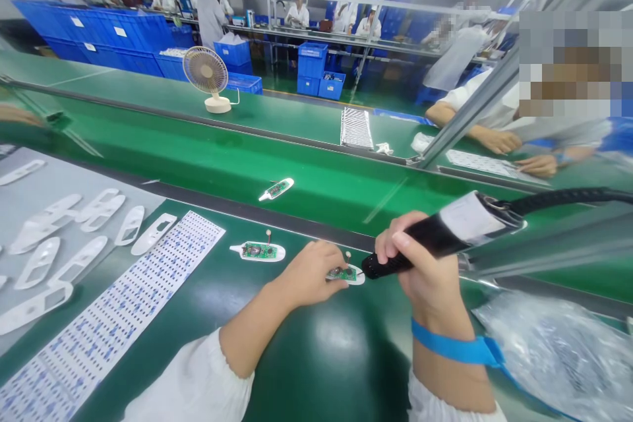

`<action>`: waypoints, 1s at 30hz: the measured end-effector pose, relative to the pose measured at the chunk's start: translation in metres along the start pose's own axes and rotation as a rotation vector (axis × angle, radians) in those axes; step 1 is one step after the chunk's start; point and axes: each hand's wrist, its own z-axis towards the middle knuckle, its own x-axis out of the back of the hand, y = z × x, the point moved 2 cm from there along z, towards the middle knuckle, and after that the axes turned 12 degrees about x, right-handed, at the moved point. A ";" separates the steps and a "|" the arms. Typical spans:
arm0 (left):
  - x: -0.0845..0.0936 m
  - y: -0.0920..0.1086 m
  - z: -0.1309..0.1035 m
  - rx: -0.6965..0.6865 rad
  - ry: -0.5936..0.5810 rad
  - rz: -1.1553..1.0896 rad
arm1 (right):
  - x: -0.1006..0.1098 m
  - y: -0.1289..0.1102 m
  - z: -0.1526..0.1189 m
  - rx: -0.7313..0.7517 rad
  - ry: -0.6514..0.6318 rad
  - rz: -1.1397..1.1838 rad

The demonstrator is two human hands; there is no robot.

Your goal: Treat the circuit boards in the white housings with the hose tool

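Left hand (311, 270) pins a small circuit board (346, 273) to the green surface (316, 356); at three o'clock, right hand (420, 264) grips a black electric screwdriver (435, 237).

No legible text, brand, number or sign can be made out. Rows of small blue print are carried by the long white sheet (113, 323) lying well to the left of the left hand (309, 273), but the marks are too small to be read. White labels (120, 31) are stuck on the blue crates (93, 30) far beyond both hands; their writing is blurred.
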 end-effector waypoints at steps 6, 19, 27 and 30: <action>-0.001 0.000 0.000 -0.007 -0.003 -0.031 | -0.003 0.006 -0.002 -0.019 -0.026 -0.055; -0.008 -0.005 0.000 -0.022 0.038 -0.051 | -0.004 0.011 -0.005 -0.106 -0.087 -0.148; -0.007 -0.005 0.001 -0.019 0.030 -0.043 | -0.003 0.013 -0.004 -0.134 -0.110 -0.160; -0.005 -0.004 0.000 -0.012 0.018 -0.039 | -0.001 0.016 -0.005 -0.135 -0.095 -0.151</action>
